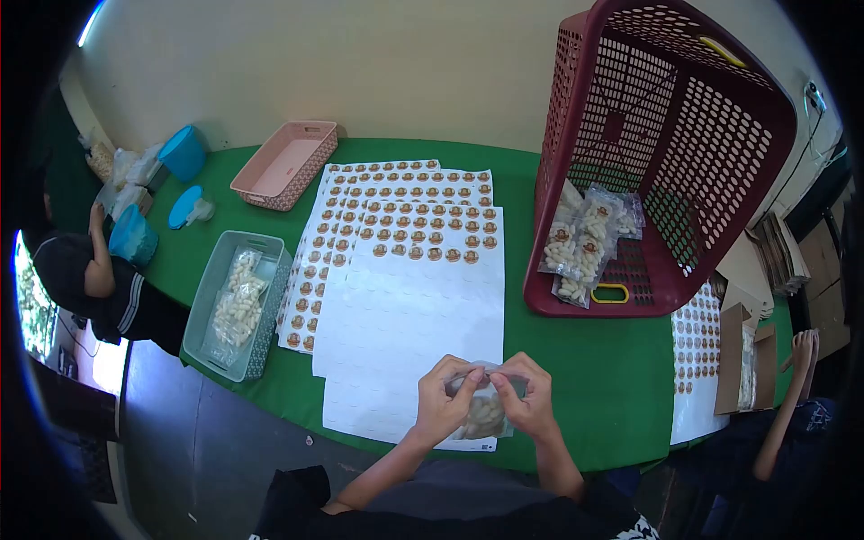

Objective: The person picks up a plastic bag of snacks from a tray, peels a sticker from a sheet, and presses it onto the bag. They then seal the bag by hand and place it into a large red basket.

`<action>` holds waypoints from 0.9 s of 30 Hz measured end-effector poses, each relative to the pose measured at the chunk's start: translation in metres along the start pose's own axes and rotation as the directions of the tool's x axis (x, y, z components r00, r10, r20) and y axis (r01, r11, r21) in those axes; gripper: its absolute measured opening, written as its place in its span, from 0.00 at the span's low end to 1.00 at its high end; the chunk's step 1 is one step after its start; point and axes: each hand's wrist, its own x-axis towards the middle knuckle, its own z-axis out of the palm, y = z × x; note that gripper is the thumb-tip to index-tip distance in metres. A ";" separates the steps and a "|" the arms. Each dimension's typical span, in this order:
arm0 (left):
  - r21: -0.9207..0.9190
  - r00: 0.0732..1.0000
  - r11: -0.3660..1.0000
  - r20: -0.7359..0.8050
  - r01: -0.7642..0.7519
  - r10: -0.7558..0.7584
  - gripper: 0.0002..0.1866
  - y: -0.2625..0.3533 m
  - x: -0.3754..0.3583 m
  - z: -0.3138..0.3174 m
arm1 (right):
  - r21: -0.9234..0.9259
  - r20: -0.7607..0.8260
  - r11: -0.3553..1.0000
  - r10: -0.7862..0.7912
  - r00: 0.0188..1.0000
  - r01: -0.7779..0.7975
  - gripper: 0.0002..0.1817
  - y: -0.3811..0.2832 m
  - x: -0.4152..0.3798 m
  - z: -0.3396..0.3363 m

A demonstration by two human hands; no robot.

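My left hand (443,394) and my right hand (528,396) pinch the top edge of a clear bag (484,416) with pale pieces inside. Both hands are close together over the near edge of the white sticker sheets (414,306). Round brown stickers cover the upper rows of the sheets, while the lower part of the top sheet is bare. Left of the sheets, a grey-green basket (202,310) holds filled bags (236,310). At the right, a maroon basket (562,171) lies on its side with several stickered bags (589,234) in it.
A pink basket (286,162), blue containers (183,153) and a blue lid (184,207) are at the back left of the green table (594,387). One person (99,283) is at the left. Another person's hands (803,351) are at the right, near a cardboard box (763,369).
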 end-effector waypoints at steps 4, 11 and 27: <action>0.157 0.999 0.988 -0.047 -0.003 0.011 0.04 -0.002 -0.001 -0.004 | 0.029 0.031 0.999 0.016 0.999 -0.017 0.03 0.000 0.000 -0.007; 0.124 0.980 0.975 0.103 -0.184 0.172 0.05 0.007 -0.002 -0.006 | 0.292 -0.163 0.947 0.184 0.969 -0.131 0.03 0.018 0.004 -0.024; 0.259 0.938 0.924 0.279 -0.282 0.208 0.39 -0.008 0.006 -0.012 | 0.561 0.000 0.790 0.299 0.954 -0.248 0.12 0.027 -0.013 -0.010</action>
